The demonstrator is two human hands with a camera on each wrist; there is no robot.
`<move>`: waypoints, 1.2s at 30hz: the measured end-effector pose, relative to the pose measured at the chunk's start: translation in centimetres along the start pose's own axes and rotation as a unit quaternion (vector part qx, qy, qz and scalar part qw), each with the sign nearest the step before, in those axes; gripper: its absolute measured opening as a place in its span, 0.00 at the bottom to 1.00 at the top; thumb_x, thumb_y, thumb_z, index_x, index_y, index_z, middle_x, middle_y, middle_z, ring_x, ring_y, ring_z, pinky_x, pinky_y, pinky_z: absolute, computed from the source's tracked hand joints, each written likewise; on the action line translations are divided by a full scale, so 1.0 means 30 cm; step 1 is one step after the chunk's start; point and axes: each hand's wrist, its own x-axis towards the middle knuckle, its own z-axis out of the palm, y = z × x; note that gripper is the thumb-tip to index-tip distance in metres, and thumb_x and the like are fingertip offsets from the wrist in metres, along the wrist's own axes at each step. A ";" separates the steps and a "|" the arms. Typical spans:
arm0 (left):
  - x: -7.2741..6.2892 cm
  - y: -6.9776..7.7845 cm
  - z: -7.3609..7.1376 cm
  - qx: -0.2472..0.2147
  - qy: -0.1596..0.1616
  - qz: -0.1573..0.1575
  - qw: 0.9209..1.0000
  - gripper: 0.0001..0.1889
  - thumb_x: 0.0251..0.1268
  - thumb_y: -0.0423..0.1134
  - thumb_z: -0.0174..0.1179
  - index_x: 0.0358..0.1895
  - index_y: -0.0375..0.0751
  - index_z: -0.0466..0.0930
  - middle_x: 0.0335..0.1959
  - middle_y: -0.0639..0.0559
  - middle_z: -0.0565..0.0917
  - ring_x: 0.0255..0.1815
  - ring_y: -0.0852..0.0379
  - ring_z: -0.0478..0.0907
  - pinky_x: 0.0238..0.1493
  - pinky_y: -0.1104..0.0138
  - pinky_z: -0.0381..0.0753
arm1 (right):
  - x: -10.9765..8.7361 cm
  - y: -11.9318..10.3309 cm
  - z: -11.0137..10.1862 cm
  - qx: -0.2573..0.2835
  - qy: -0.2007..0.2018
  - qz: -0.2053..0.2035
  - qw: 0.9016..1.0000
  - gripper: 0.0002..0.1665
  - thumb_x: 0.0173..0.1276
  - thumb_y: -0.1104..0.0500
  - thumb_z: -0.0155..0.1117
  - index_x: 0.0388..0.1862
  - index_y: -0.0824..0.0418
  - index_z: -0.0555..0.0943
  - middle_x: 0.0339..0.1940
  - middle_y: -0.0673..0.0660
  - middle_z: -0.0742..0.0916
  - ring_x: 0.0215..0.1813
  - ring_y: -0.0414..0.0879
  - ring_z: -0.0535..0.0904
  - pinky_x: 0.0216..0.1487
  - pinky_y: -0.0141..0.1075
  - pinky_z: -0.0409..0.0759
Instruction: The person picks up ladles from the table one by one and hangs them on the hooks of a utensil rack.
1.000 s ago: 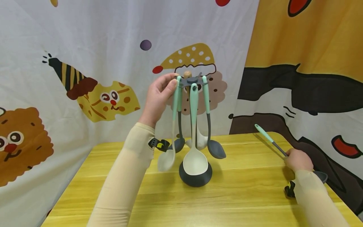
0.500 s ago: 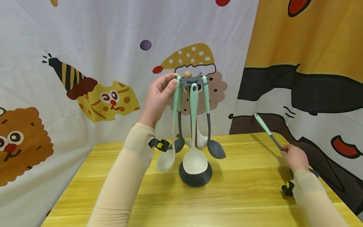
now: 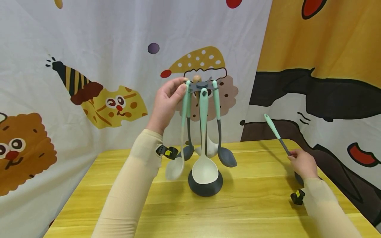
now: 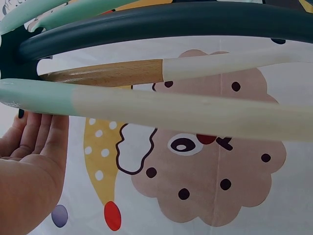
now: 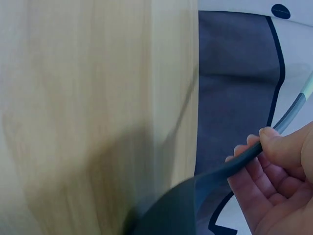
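Observation:
A utensil rack (image 3: pixel 205 190) with a dark round base and a grey hook disc stands mid-table. From it hang a white ladle (image 3: pixel 205 170), a white spoon (image 3: pixel 174 168), grey spoons (image 3: pixel 227 157) and a wooden-handled utensil (image 4: pixel 107 73). My left hand (image 3: pixel 168 99) pinches the rack's top edge beside a mint handle; its fingertips are partly hidden in the left wrist view. On the right, my right hand (image 3: pixel 304 163) holds a grey cooking spoon (image 3: pixel 272 125) by its shaft, thumb against fingers (image 5: pixel 257 181). Its mint handle points up and away; its dark head is partly hidden.
The yellow wooden table (image 3: pixel 250 205) reaches back to a patterned cloth (image 3: pixel 125 39) with cartoon figures. The cloth also hangs along the right table edge. A black camera strap (image 3: pixel 168 152) sits on the left wrist, another camera (image 3: pixel 297 197) on the right.
My right hand has lifted the grey cooking spoon off the table and moved it left, its handle end rising. The left hand and the rack have stayed in place.

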 end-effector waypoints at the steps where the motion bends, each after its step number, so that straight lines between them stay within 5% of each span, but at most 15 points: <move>1: -0.001 0.000 0.000 0.002 0.000 0.000 1.000 0.18 0.76 0.40 0.53 0.61 0.33 0.75 0.50 0.45 0.81 0.49 0.53 0.78 0.57 0.61 0.78 | 0.001 -0.002 0.001 0.004 0.001 -0.003 1.000 0.16 0.72 0.65 0.59 0.50 0.79 0.75 0.41 0.74 0.82 0.39 0.65 0.78 0.40 0.56 0.75; 36: 0.001 -0.003 -0.001 -0.001 -0.001 0.003 1.000 0.18 0.76 0.39 0.54 0.61 0.33 0.75 0.52 0.44 0.81 0.50 0.53 0.78 0.58 0.61 0.78 | -0.046 -0.269 0.005 0.105 0.062 -0.105 0.987 0.13 0.73 0.65 0.60 0.49 0.74 0.77 0.43 0.71 0.83 0.46 0.66 0.80 0.46 0.59 0.77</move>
